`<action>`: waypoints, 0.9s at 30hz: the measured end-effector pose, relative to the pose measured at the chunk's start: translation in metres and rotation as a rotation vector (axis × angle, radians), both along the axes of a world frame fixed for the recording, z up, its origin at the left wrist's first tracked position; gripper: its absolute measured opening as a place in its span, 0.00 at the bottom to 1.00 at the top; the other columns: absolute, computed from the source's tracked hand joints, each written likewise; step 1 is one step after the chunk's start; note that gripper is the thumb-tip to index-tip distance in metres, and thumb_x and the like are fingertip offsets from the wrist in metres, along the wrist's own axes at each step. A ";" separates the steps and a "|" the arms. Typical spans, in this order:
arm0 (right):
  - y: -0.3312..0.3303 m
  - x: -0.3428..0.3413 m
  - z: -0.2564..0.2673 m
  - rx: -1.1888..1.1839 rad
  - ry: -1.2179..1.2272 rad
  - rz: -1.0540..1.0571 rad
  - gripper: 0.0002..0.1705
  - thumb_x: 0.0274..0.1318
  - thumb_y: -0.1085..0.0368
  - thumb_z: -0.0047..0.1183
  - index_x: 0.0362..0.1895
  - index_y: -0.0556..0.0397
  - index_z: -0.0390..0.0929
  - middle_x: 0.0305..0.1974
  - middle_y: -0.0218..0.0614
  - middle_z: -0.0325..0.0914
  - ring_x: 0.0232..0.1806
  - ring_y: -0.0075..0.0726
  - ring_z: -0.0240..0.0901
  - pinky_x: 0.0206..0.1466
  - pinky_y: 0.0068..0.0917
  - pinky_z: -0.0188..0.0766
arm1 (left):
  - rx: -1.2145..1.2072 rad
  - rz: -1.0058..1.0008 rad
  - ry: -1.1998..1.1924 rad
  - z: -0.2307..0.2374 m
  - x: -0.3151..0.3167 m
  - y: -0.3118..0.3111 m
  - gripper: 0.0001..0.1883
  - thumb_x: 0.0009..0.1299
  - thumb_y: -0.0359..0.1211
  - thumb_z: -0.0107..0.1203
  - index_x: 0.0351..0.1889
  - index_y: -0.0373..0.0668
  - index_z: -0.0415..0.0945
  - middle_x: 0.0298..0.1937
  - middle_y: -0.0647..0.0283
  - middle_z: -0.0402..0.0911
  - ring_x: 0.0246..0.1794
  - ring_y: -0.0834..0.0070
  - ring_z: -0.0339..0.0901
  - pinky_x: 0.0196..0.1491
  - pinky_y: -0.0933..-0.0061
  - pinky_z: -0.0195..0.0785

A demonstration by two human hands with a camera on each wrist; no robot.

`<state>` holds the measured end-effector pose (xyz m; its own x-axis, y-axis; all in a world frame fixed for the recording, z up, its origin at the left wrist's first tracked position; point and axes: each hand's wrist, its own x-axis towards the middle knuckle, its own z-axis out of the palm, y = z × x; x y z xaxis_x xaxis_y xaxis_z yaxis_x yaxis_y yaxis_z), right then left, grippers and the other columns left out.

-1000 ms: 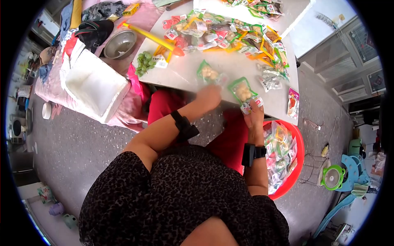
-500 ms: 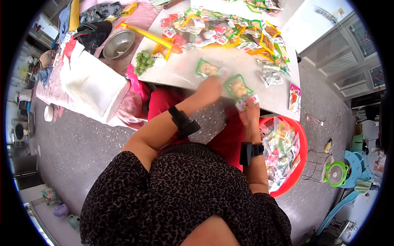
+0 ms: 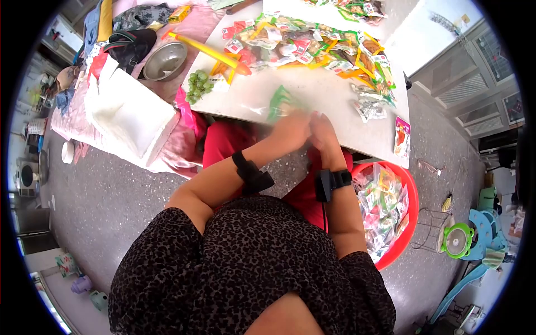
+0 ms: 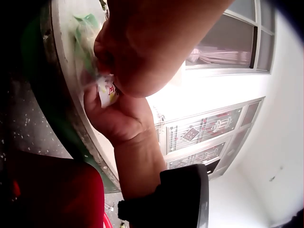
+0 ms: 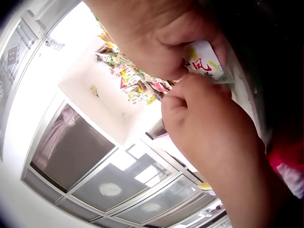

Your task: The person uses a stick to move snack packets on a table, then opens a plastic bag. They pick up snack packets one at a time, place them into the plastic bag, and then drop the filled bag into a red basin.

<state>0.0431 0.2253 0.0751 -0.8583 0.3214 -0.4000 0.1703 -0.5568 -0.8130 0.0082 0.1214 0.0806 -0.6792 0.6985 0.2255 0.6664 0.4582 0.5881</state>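
My two hands meet over the table's front edge. The left hand (image 3: 292, 131) has curled fingers and grips a clear, green-edged snack packet (image 3: 281, 104), which is blurred in the head view. Close against it, my right hand (image 3: 325, 133) pinches the white printed end of a snack packet (image 5: 205, 61) between thumb and fingers. In the left wrist view, that printed end (image 4: 108, 92) shows between the hands, with green edging (image 4: 87, 23) beyond the left fingers. Whether one or two packets are held, I cannot tell.
Many snack packets (image 3: 301, 44) lie heaped along the back of the white table (image 3: 340, 111). Grapes (image 3: 199, 86) and a yellow-handled tool (image 3: 209, 51) are at the left. A red tub (image 3: 412, 209) full of packets stands below right. A white foam box (image 3: 131, 114) lies left.
My right hand has moved left with its packet and now meets the left hand. Earlier, two pale-filled packets showed apart above the hands; now one green-edged packet shows, blurred.
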 end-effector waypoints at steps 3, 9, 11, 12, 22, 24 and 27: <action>0.006 0.006 0.013 0.380 -0.117 0.116 0.08 0.45 0.69 0.43 0.32 0.59 0.68 0.25 0.34 0.71 0.23 0.26 0.68 0.23 0.20 0.65 | 0.031 -0.009 0.013 -0.003 0.001 -0.007 0.08 0.57 0.33 0.39 0.26 0.37 0.66 0.30 0.50 0.69 0.31 0.54 0.68 0.33 0.59 0.61; 0.024 0.018 -0.011 0.568 -0.169 0.246 0.07 0.46 0.66 0.45 0.24 0.56 0.68 0.16 0.30 0.66 0.12 0.18 0.59 0.13 0.13 0.54 | 0.017 -0.020 0.025 -0.023 0.001 -0.011 0.08 0.57 0.33 0.40 0.25 0.37 0.65 0.27 0.51 0.68 0.30 0.54 0.67 0.32 0.58 0.60; 0.018 0.016 -0.012 0.538 -0.147 0.208 0.06 0.45 0.67 0.44 0.24 0.57 0.67 0.15 0.30 0.66 0.11 0.19 0.59 0.12 0.14 0.53 | 0.070 -0.040 0.039 -0.025 0.002 -0.011 0.07 0.57 0.33 0.40 0.25 0.38 0.65 0.27 0.51 0.68 0.30 0.54 0.67 0.31 0.58 0.60; 0.014 0.012 -0.011 0.499 -0.151 0.181 0.06 0.45 0.67 0.44 0.24 0.57 0.67 0.14 0.30 0.65 0.11 0.19 0.59 0.11 0.14 0.52 | 0.103 -0.045 0.042 -0.026 0.003 -0.011 0.07 0.57 0.33 0.40 0.25 0.38 0.64 0.26 0.51 0.68 0.30 0.54 0.66 0.31 0.58 0.60; 0.001 -0.017 -0.036 0.224 0.030 0.105 0.03 0.45 0.71 0.42 0.25 0.58 0.67 0.14 0.31 0.65 0.12 0.21 0.59 0.11 0.15 0.53 | -0.099 0.002 -0.012 -0.013 -0.013 -0.015 0.09 0.57 0.35 0.41 0.28 0.40 0.68 0.30 0.53 0.71 0.34 0.55 0.68 0.35 0.59 0.61; -0.006 -0.020 -0.022 0.147 0.043 0.073 0.04 0.45 0.70 0.42 0.26 0.57 0.68 0.16 0.31 0.66 0.13 0.21 0.60 0.13 0.14 0.54 | -0.083 -0.061 -0.007 -0.012 -0.021 -0.018 0.10 0.56 0.36 0.42 0.31 0.41 0.69 0.30 0.54 0.72 0.35 0.56 0.68 0.36 0.60 0.61; 0.000 -0.017 -0.017 0.193 0.023 0.155 0.04 0.46 0.70 0.42 0.27 0.56 0.68 0.18 0.30 0.67 0.16 0.20 0.61 0.15 0.13 0.55 | -0.006 -0.041 0.147 -0.016 -0.031 -0.020 0.13 0.55 0.38 0.45 0.35 0.43 0.70 0.33 0.57 0.72 0.38 0.59 0.67 0.39 0.61 0.61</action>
<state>0.0261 0.2254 0.0586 -0.9116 0.2532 -0.3238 0.2220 -0.3597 -0.9063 -0.0224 0.1017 0.0651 -0.6100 0.7268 0.3157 0.7633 0.4321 0.4802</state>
